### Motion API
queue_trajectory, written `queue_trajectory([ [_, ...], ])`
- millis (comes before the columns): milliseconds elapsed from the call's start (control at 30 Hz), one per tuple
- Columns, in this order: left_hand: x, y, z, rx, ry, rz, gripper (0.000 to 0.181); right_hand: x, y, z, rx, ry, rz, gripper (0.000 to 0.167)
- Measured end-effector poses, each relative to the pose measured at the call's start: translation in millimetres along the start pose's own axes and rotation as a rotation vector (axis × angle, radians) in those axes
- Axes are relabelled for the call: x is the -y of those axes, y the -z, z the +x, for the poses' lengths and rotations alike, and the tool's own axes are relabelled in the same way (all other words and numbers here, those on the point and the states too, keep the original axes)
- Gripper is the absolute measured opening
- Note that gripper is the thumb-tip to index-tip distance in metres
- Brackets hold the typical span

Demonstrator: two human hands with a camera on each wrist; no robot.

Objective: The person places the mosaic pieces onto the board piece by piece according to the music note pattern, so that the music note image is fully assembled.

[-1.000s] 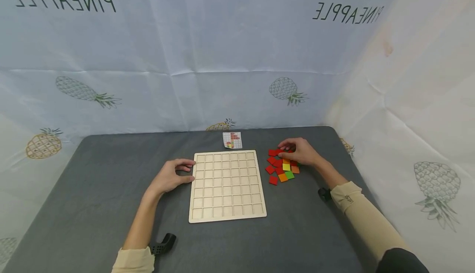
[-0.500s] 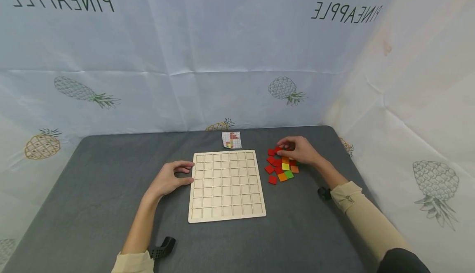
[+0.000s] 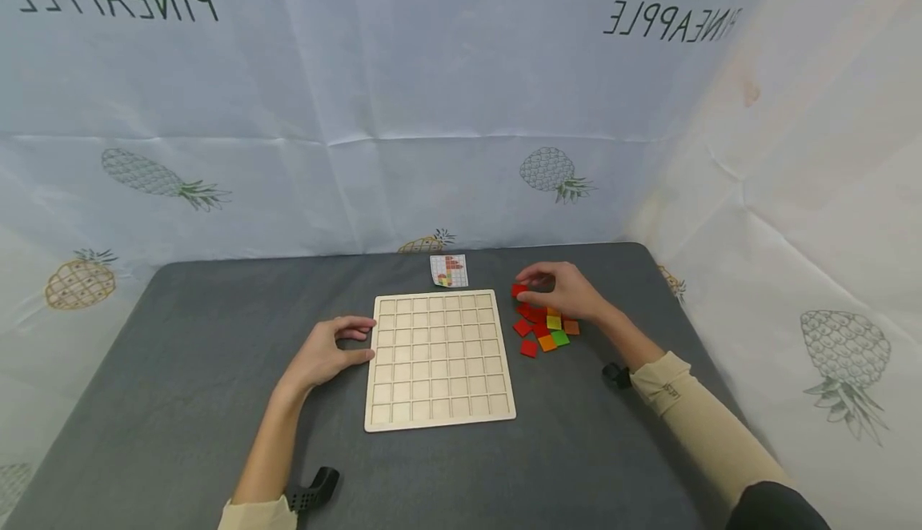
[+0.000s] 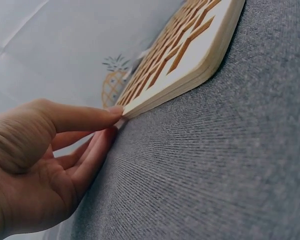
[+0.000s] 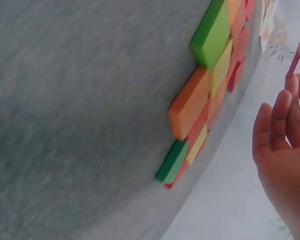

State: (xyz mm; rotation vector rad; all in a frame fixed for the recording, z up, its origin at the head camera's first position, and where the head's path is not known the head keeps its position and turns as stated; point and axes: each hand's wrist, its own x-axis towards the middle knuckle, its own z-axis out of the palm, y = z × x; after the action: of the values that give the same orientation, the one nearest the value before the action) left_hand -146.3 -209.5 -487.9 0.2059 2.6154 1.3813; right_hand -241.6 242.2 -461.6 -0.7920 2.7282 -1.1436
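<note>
A pale wooden grid board lies flat in the middle of the table. My left hand touches its left edge, thumb and fingertips set apart along the rim; in the left wrist view the thumb reaches the board's side. Over on the right, my right hand pinches a red square tile between thumb and fingertips, lifted above the pile. Loose square tiles in red, orange, yellow and green lie just below that hand, among them a green tile and an orange tile. The hand hides part of the pile.
Behind the board lies a small pattern card with a coloured grid. The dark grey tabletop reaches to a white pineapple-print cloth hanging at the back and sides.
My right hand has moved left from over the tile pile toward the board, carrying a red tile. My left hand stays at the board's left edge.
</note>
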Motion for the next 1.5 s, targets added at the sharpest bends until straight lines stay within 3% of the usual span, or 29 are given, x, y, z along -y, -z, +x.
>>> queue_trajectory([
  [133, -0.2, -0.6, -1.9, 0.001, 0.015, -0.003, 0.051, 9, -6, 2.7, -0.004, 0.039, 0.019, 0.030],
  [500, -3.8, -1.3, -4.6, -0.008, 0.032, -0.024, 0.051, 37, -30, 11.4, 0.035, 0.050, 0.080, 0.034],
  [700, -3.1, -2.7, -4.6, -0.008, 0.025, -0.020, 0.051, 45, -45, 19.3, 0.044, 0.086, 0.063, 0.033],
  [1267, -4.2, -3.2, -5.4, -0.022, 0.044, -0.009, 0.051, 59, -85, 63.4, 0.140, 0.144, 0.089, 0.030],
  [1500, -2.0, -3.1, -5.8, -0.021, 0.026, -0.019, 0.051, 60, -99, 76.3, 0.170, 0.112, 0.081, 0.027],
])
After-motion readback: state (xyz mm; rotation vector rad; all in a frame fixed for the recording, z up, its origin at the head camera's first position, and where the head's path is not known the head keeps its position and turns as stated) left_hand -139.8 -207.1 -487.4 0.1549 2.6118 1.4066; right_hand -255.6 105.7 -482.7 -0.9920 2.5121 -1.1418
